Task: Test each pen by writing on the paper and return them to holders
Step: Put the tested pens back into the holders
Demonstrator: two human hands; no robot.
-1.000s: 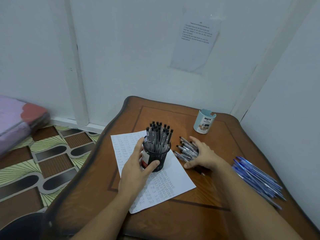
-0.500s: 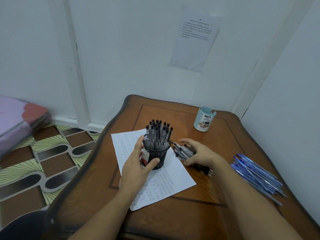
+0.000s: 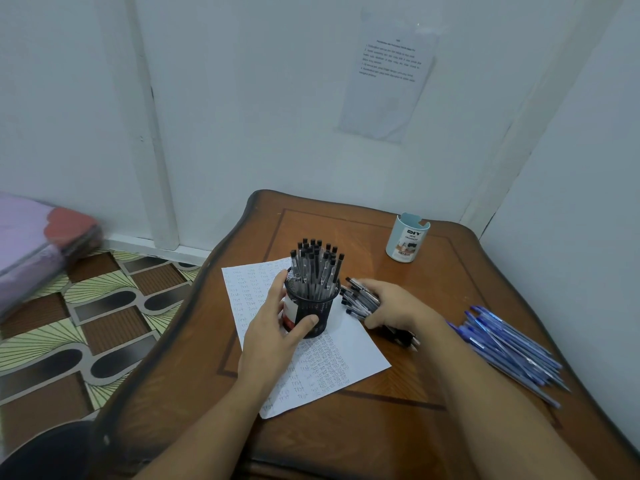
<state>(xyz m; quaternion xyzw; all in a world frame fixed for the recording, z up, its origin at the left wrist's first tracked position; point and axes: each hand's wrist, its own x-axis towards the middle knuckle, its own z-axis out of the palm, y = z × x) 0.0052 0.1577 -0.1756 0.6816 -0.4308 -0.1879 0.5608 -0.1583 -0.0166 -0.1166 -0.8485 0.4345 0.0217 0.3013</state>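
Just raked the loose black pens (image 3: 360,299) on the worktop (image 3: 381,427) into a bunch clutched in the curled right grip (image 3: 398,306), beside the mesh holder (image 3: 311,313) wrapped by the left grip (image 3: 270,337) on the paper (image 3: 346,362), so probably dropping them in next.

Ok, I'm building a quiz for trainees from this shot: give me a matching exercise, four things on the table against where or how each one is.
1 black mesh holder
2 pale blue holder
3 blue pens
4 paper

A heaped loose at the table's right edge
B under the black mesh holder, covered in writing
C gripped by the left hand
D standing alone near the wall

Pairs: 1-C, 2-D, 3-A, 4-B
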